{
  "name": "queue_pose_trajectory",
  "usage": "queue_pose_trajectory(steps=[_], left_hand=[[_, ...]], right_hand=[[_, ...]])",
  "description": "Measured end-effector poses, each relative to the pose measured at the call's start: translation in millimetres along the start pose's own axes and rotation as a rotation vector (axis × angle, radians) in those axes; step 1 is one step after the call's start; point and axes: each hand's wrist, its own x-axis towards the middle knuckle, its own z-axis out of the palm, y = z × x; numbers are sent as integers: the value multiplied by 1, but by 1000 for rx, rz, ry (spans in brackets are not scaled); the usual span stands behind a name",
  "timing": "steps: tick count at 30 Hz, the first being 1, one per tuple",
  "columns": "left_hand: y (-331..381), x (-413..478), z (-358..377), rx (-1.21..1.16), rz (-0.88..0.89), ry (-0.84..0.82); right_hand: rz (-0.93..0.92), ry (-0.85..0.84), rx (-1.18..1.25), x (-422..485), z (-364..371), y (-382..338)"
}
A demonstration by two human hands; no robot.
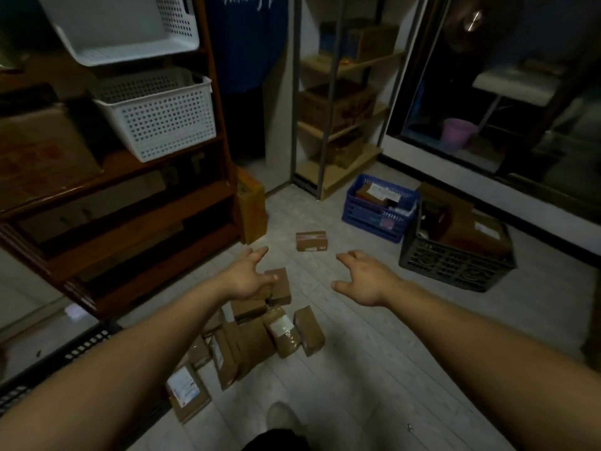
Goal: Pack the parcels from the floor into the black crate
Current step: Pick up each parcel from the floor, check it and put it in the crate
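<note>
Below the spread, empty left hand [247,278] lie boxy brown cardboard parcels [260,333] with unreadable white labels; right hand [364,281] spread too, the latticed black crate [455,268] beyond it.

We see dim room, little light. Pale plank floor [374,369] underfoot. At left we note dark wooden shelving [136,206]: white perforated basket [159,122] on middle level, second white basket [123,30] above, cardboard box [42,151] beside lower one. Ahead, white wall [279,102], blue garment [247,43] hanging. Further right, metal-framed rack [344,167] holding brown cartons [338,105]. At far right we make out dark glass pane [455,76]
</note>
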Motion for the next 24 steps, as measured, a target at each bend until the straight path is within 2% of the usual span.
queue_pose_trajectory(steps=[6, 12, 16, 20, 24], left_hand=[[32, 113, -25, -68, 4, -21], [45, 163, -14, -169, -59, -77], [30, 178, -4, -249, -143, -65], [22, 191, 12, -341, -309, 77], [31, 212, 44, -535, -477, 210]], right_hand=[[85, -33, 46, 78, -41, 45], [122, -93, 20, 141, -64, 80], [-3, -168, -42, 192, -60, 86], [-187, -242, -85, 242, -53, 90], [-336, -372, -61, 290, -40, 114]])
